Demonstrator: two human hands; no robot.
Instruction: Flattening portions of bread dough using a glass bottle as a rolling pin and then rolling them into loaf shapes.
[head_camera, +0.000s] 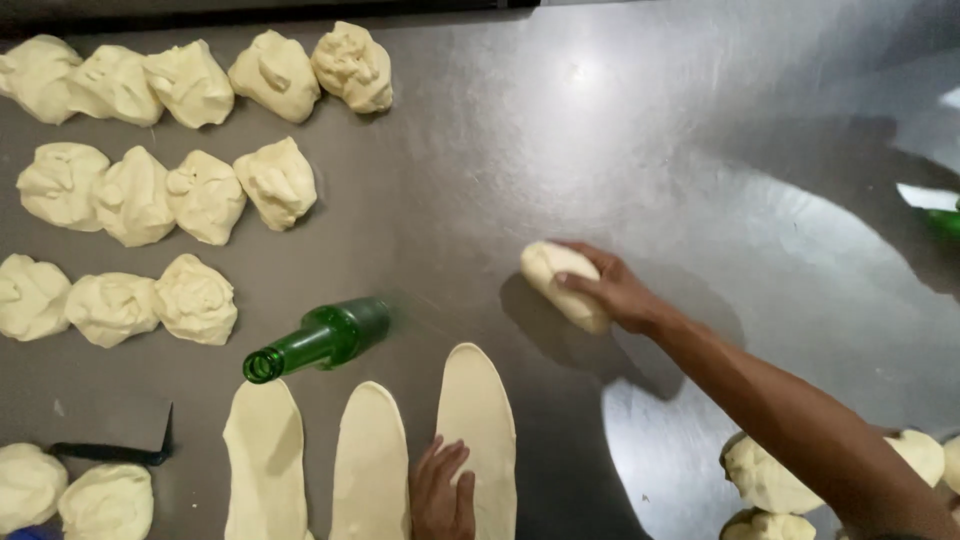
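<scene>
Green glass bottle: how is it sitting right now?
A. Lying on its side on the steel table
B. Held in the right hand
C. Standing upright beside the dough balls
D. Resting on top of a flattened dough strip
A: the green glass bottle lies on its side on the steel table, neither hand touching it; the right hand grips a dough piece.

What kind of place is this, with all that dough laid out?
Probably a bakery or commercial kitchen. Rows of dough lumps sit on a steel worktable, three flattened dough ovals lie near a green glass bottle, and the right hand holds another dough piece.
</scene>
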